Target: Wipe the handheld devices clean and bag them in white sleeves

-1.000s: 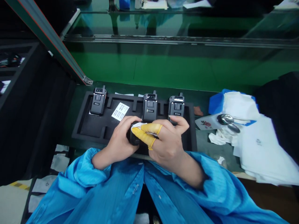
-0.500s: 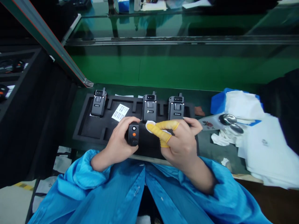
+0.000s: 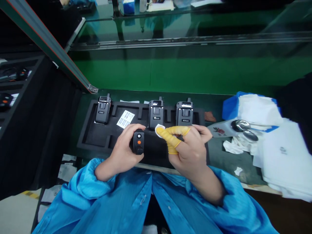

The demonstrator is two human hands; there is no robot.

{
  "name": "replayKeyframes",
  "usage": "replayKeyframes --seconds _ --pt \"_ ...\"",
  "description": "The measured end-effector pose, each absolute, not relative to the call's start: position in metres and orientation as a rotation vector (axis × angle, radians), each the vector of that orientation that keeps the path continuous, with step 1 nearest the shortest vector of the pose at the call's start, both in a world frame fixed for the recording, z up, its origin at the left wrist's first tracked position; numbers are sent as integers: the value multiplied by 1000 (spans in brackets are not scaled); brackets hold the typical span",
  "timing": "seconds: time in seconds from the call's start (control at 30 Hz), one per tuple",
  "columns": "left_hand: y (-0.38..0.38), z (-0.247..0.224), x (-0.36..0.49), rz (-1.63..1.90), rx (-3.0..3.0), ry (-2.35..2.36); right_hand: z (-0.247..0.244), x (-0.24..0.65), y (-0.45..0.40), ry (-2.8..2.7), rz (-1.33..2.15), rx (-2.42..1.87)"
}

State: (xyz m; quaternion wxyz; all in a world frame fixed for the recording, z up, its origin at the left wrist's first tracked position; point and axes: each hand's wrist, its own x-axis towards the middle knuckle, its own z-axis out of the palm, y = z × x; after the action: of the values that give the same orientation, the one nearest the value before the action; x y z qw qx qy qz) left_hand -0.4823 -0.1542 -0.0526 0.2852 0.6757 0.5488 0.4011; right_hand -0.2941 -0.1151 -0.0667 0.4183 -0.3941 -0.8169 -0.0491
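In my left hand (image 3: 125, 146) is a black two-way radio (image 3: 139, 148), turned so that a narrow side with a white and an orange button faces up. My right hand (image 3: 188, 144) wears yellow finger cots and pinches a small white wiping cloth (image 3: 159, 126) at the fingertips, just right of that radio and apart from it. Beyond my hands, a black foam tray (image 3: 91, 143) carries a radio at the left (image 3: 103, 110), another radio in the middle (image 3: 156, 112) and a third radio at the right (image 3: 184, 112), partly behind my right hand. A white label sheet (image 3: 125, 119) lies in the tray.
To the right stand a blue box (image 3: 230, 107) with white cloths, a flowered bottle (image 3: 220, 129) with a metal top, crumpled tissue (image 3: 232, 147) and a stack of white bags (image 3: 285, 159). A metal frame post (image 3: 53, 48) slants at the left, beside stacked black trays (image 3: 29, 84).
My right hand and the cloth have moved slightly right, a little farther from the held radio. My left hand keeps its hold. The whole view has shifted slightly.
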Motion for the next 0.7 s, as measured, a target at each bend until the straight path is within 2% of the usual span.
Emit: replayKeyframes --seconds 0.23,0.47,0.7 --pt "-153 -55 -477 1096 1806 1480 -52 -322 -120 -2130 -259 -819" --pt "-152 -53 -476 1085 1817 1513 -54 -316 -123 -2117 -360 -902" --pt "-152 -47 -478 1030 1815 1539 -69 -288 -112 -2029 -305 -1057"
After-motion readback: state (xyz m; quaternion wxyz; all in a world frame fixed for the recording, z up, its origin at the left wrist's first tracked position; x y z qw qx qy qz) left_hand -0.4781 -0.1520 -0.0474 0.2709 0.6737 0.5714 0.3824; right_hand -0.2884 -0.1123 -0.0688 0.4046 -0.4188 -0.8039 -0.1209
